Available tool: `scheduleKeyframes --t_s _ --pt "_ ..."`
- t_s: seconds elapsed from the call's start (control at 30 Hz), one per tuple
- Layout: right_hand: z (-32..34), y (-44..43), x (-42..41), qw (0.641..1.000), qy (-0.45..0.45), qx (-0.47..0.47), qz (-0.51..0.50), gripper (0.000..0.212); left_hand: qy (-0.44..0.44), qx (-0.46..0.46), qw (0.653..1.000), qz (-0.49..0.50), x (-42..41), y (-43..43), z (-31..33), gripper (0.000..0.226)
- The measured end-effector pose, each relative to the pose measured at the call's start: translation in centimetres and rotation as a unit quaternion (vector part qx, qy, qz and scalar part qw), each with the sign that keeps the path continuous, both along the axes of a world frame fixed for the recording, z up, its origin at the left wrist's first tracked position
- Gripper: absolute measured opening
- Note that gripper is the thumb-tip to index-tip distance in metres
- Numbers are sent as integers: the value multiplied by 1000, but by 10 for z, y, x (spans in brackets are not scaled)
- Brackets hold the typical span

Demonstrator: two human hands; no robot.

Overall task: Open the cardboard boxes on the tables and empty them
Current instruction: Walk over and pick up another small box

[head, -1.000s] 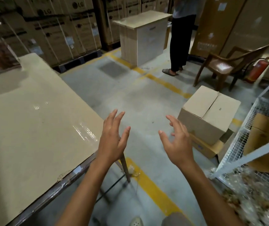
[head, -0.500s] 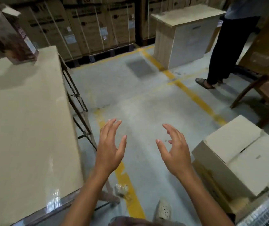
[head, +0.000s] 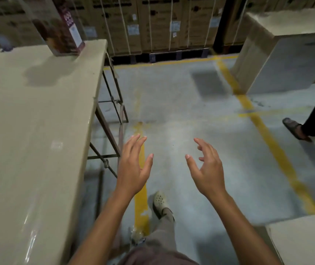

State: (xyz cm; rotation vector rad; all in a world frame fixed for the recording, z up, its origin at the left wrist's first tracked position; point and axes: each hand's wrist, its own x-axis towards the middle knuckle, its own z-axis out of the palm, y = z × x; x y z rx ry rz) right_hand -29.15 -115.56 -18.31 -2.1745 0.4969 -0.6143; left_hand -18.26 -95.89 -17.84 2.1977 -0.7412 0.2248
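Head view: left hand (head: 133, 165) and right hand (head: 207, 169) hover empty, fingers spread, over the floor (head: 181, 104) beside the table (head: 38, 111)

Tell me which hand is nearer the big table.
Left. The left hand hovers just right of the table's edge, above the yellow line. The right hand hovers farther right, beyond that line.

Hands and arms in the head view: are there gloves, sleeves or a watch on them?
No. The left hand and the right hand are bare, with no gloves, rings or watch showing. The left forearm and right forearm are uncovered down to the frame's edge; no sleeve is in view.
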Motion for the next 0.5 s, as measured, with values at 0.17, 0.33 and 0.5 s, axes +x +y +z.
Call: scheduleKeyframes --t_s 0.17,0.33,0.5 --pt "-9 -43 105 999 -1 -9 52 54 15 -12 999 40 85 -35 -16 51" --pt "9 -77 214 995 -22 -9 93 57 5 -36 997 72 175 -63 -1 50" --pt "18 -102 306 990 -29 -13 134 56 -10 -29 994 104 255 -84 14 48"
